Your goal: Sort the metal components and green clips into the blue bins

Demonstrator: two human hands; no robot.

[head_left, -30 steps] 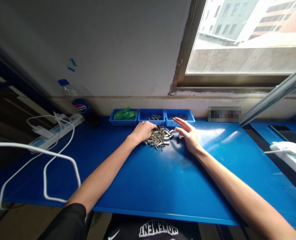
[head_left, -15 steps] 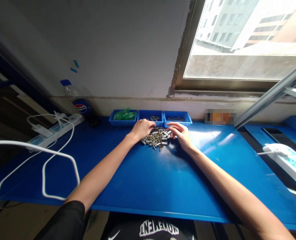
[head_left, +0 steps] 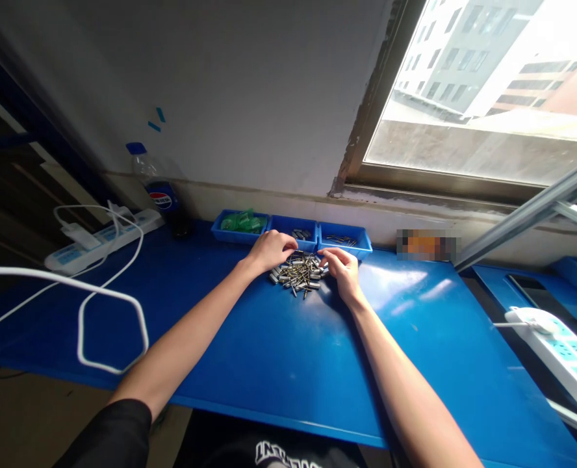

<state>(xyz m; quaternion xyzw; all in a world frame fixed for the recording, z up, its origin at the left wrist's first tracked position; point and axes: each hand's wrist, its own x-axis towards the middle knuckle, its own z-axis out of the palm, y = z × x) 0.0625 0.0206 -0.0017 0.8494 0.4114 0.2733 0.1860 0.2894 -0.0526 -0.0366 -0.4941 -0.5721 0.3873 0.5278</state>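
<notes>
A loose pile of small metal parts, silver cylinders mixed with thin brass-coloured pins, lies on the blue table. At the pile's upper left is my left hand, its fingers curled and thumb close to the forefinger. My right hand is at the pile's right edge with thumb and forefinger drawn together. Anything between the fingertips of either hand is too small to make out. Just behind the hands stand the middle blue bin, holding silver cylinders, and the right blue bin, holding thin pins.
A left blue bin contains green plastic packets. Further left are a cola bottle, a white power strip and looping white cable. On the right are a metal strut, another power strip and a dark phone.
The view has tilted and shifted slightly. My right hand's fingers, spread apart earlier, have drawn together at the pile's edge. My left hand stays beside the pile.
</notes>
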